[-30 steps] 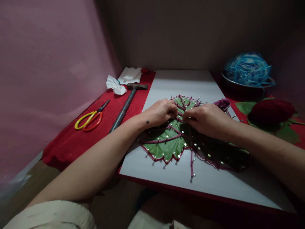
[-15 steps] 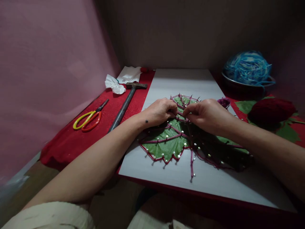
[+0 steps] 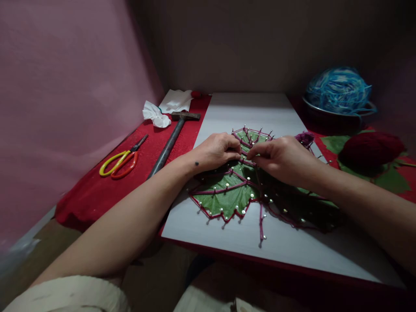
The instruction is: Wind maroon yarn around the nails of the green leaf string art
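yarn (image 3: 208, 191) crosses the leaf (image 3: 222, 203) beneath left hand (image 3: 217, 151) and right hand (image 3: 282, 159), each grip pressed together, anything pinched hidden

You can pass over the board's (image 3: 247, 110) far end. Upright nails (image 3: 248, 178) round the leaf (image 3: 222, 201) block low sweeps; hammer (image 3: 170, 144) lies along your left, blue yarn (image 3: 339, 91) stands at far right.

Indoor craft corner
Evidence: nail-and-string board (image 3: 247, 110), scissors (image 3: 134, 149), hammer (image 3: 170, 141), blue yarn (image 3: 339, 92), red cloth-covered table (image 3: 87, 190), pink wall (image 3: 74, 78).
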The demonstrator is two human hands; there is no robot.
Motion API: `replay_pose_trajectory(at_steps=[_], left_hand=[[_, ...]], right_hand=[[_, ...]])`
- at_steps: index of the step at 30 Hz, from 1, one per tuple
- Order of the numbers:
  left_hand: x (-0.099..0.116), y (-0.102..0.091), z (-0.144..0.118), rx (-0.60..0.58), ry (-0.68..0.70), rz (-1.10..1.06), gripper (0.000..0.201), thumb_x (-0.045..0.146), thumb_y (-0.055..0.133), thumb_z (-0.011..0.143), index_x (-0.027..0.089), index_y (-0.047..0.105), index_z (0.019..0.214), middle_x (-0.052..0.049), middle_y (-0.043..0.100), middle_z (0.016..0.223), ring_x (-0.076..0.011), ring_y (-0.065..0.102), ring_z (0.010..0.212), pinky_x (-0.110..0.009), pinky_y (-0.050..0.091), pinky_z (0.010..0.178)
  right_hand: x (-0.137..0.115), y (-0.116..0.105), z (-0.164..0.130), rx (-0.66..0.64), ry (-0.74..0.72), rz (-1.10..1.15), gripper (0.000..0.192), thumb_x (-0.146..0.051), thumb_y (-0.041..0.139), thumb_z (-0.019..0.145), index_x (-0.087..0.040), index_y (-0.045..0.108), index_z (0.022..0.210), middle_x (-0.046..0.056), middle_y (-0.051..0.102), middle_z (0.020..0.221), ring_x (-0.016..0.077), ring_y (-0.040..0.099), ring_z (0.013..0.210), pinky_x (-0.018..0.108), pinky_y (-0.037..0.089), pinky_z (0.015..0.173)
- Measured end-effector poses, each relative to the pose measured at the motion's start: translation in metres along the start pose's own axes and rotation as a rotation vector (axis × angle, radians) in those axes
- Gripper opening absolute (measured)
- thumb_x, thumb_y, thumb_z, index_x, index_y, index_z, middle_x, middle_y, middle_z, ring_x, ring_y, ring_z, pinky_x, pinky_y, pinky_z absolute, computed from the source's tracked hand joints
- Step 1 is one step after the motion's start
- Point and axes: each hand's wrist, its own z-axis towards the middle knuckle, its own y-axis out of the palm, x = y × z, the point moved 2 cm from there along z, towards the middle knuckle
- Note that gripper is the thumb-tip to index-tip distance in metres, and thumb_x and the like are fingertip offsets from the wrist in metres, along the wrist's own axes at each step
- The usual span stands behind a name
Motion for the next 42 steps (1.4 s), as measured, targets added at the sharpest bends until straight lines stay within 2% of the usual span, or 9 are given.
replay_pose_trajectory(at_steps=[4,8,14,19,23,26,31,36,42], left_hand=[[-0.001,0.001,0.001,-0.016,0.026,0.002,0.006,0.017,0.065,0.079,0.015,0.070,0.079,-0.002,0.065,0.079,-0.0133,0.058,0.079,-0.024,0.042,0.072],[-0.003,0.005,0.003,0.022,0.051,0.019,0.002,0.016,0.068,0.075,0.015,0.068,0.075,-0.001,0.063,0.078,-0.0130,0.055,0.076,-0.024,0.040,0.069],[-0.004,0.006,0.007,-0.030,0.004,-0.050,0.005,0.018,0.066,0.074,0.013,0.067,0.073,0.000,0.060,0.075,-0.0133,0.054,0.075,-0.025,0.039,0.069],[0.001,0.004,0.011,-0.049,-0.069,-0.068,0.004,0.012,0.062,0.069,0.013,0.066,0.068,0.000,0.060,0.067,-0.0121,0.052,0.068,-0.024,0.035,0.063],[0.012,0.001,0.015,-0.112,-0.135,0.018,0.008,0.009,0.059,0.065,0.014,0.065,0.064,0.001,0.054,0.055,-0.0110,0.046,0.057,-0.025,0.030,0.056],[0.017,0.000,0.017,-0.116,-0.142,0.065,0.011,0.010,0.058,0.065,0.016,0.067,0.065,0.000,0.058,0.059,-0.0120,0.048,0.059,-0.025,0.030,0.057],[0.012,0.002,0.015,-0.113,-0.152,0.031,0.007,0.012,0.060,0.066,0.014,0.066,0.065,0.000,0.057,0.057,-0.0106,0.047,0.057,-0.024,0.030,0.055],[0.009,0.002,0.016,-0.112,-0.224,-0.048,0.004,0.013,0.066,0.063,0.013,0.063,0.061,0.004,0.048,0.049,-0.0080,0.043,0.051,-0.022,0.028,0.051],[0.013,0.004,0.017,-0.077,-0.230,0.036,0.009,0.006,0.061,0.059,0.014,0.063,0.061,0.002,0.054,0.053,-0.0099,0.046,0.054,-0.024,0.029,0.053]], right_hand=[[-0.006,0.003,0.002,-0.051,-0.083,-0.200,0.030,-0.017,0.048,0.075,-0.024,0.075,0.086,0.005,0.069,0.069,0.0167,0.058,0.060,0.030,0.036,0.056],[-0.013,0.001,0.010,-0.108,0.019,-0.363,0.027,-0.020,0.049,0.073,-0.023,0.074,0.080,0.009,0.068,0.070,0.0198,0.058,0.061,0.031,0.029,0.051],[-0.012,-0.001,0.031,-0.204,0.189,-0.232,0.023,-0.032,0.053,0.073,-0.019,0.072,0.072,0.008,0.064,0.064,0.0165,0.052,0.056,0.029,0.030,0.049],[-0.008,-0.003,0.040,-0.290,0.230,-0.094,0.018,-0.026,0.054,0.067,-0.018,0.070,0.070,0.004,0.059,0.058,0.0155,0.050,0.056,0.027,0.033,0.049],[-0.002,-0.004,0.039,-0.282,0.241,-0.026,0.017,-0.018,0.053,0.067,-0.019,0.070,0.068,0.003,0.059,0.057,0.0146,0.051,0.056,0.027,0.034,0.050],[0.006,-0.001,0.035,-0.298,0.227,0.125,0.016,-0.019,0.056,0.068,-0.021,0.072,0.071,0.000,0.061,0.058,0.0127,0.050,0.054,0.026,0.034,0.050],[0.011,0.001,0.030,-0.274,0.276,0.313,0.011,-0.020,0.060,0.067,-0.020,0.070,0.067,-0.002,0.059,0.055,0.0097,0.045,0.048,0.024,0.033,0.046],[0.001,0.002,0.031,-0.231,0.264,0.075,0.012,-0.018,0.058,0.066,-0.020,0.069,0.063,0.000,0.057,0.051,0.0107,0.046,0.047,0.025,0.032,0.047],[-0.012,-0.001,0.038,-0.145,0.207,-0.243,0.017,-0.022,0.056,0.069,-0.016,0.071,0.074,0.010,0.066,0.069,0.0164,0.054,0.058,0.027,0.030,0.050]])
